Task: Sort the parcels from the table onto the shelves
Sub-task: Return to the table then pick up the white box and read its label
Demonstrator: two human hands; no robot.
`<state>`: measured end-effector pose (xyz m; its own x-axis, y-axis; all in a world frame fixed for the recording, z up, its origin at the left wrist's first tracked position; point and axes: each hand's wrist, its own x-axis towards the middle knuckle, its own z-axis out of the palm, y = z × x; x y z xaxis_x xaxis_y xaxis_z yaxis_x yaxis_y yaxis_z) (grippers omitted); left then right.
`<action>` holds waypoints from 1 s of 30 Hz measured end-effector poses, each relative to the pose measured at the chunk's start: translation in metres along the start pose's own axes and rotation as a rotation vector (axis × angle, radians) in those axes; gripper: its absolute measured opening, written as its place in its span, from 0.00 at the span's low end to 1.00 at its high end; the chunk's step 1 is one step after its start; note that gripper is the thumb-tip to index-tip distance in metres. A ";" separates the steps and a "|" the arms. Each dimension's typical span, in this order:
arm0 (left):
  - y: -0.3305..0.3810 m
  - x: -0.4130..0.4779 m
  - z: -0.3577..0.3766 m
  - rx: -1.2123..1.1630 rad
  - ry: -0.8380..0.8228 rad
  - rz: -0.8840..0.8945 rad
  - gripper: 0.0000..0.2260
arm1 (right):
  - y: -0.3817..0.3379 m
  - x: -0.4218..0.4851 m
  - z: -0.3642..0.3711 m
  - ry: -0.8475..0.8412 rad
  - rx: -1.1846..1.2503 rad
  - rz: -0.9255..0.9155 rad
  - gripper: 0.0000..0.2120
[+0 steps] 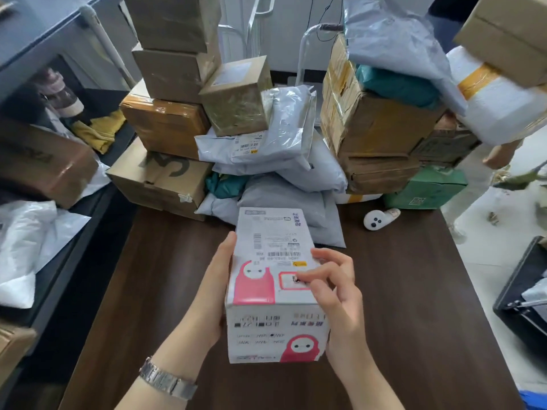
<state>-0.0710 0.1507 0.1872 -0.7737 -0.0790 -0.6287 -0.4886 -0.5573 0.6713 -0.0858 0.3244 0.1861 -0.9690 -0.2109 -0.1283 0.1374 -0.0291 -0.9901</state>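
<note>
A white carton [273, 279] with pink cartoon figures and a shipping label on its top face sits lower centre of the frame, lifted above the dark desk [414, 291]. Behind it, across the upper half, the remaining parcels are heaped on the desk: stacked brown cardboard boxes [168, 72] at upper left, grey plastic mailer bags [284, 134] in the middle, more taped brown boxes [373, 122] and a green box [426, 187] at right.
</note>
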 end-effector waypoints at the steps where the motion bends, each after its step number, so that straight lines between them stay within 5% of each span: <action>1: 0.000 0.002 -0.002 -0.007 -0.018 0.025 0.21 | 0.002 0.001 0.000 0.013 0.056 0.033 0.16; 8: 0.002 0.015 -0.009 -0.012 -0.086 0.223 0.24 | 0.005 0.012 -0.013 0.131 0.218 0.222 0.17; 14: 0.000 0.019 -0.006 0.031 0.078 0.316 0.21 | 0.007 0.019 -0.005 0.172 0.049 0.099 0.12; 19: 0.008 0.024 -0.007 0.069 0.045 0.312 0.32 | 0.016 0.028 -0.004 0.042 0.131 0.244 0.36; 26: 0.009 0.015 0.001 0.107 0.131 0.396 0.13 | 0.011 0.036 -0.012 -0.060 0.221 0.252 0.28; 30: 0.011 0.010 0.009 0.126 0.164 0.424 0.11 | 0.008 0.036 -0.015 -0.071 0.234 0.232 0.26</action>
<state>-0.0875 0.1509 0.1916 -0.8462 -0.4134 -0.3361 -0.1965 -0.3441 0.9181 -0.1230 0.3315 0.1722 -0.8908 -0.3059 -0.3361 0.4040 -0.1944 -0.8938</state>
